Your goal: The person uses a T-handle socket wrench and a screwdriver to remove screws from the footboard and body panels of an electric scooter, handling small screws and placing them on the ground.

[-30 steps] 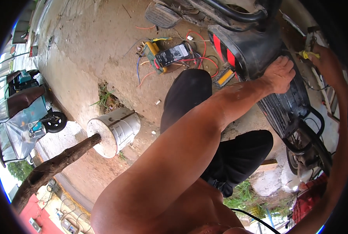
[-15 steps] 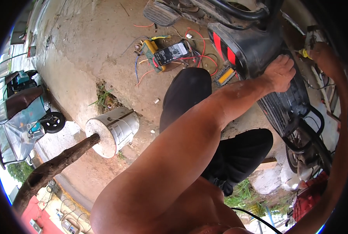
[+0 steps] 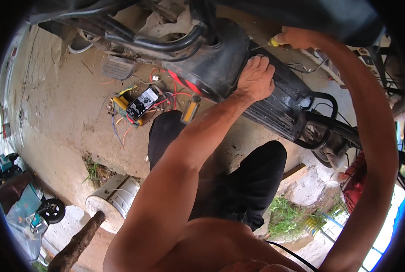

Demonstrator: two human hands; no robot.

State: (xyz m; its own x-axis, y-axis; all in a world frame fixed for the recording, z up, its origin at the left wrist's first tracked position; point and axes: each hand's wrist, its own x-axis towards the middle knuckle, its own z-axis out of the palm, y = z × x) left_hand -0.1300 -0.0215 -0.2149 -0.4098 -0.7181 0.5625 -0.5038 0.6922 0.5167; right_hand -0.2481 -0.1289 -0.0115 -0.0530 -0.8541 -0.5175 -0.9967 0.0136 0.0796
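Observation:
My left hand (image 3: 257, 79) grips the edge of the black scooter body (image 3: 213, 65), its fingers bent over the panel beside the ribbed footboard (image 3: 275, 120). Farther right, my right hand (image 3: 295, 37) holds a yellow-handled tool (image 3: 273, 42), apparently a screwdriver, with a thin shaft pointing left toward the scooter; where its tip is, I cannot tell exactly. A red-and-black stripe (image 3: 189, 84) runs along the scooter's near side, with an amber pedal reflector (image 3: 191, 110) below it.
On the concrete (image 3: 57, 104) lie a phone (image 3: 142, 102) atop a yellow multimeter (image 3: 121, 102) and loose wires. A white bucket (image 3: 109, 199) with a wooden log (image 3: 75, 245) stands lower left. A teal vehicle (image 3: 21, 213) is behind. My knees are under my left forearm.
The view has swung, so the scooter and floor items sit farther left and more of my right arm shows. My right hand appears higher in the picture, still holding the yellow tool.

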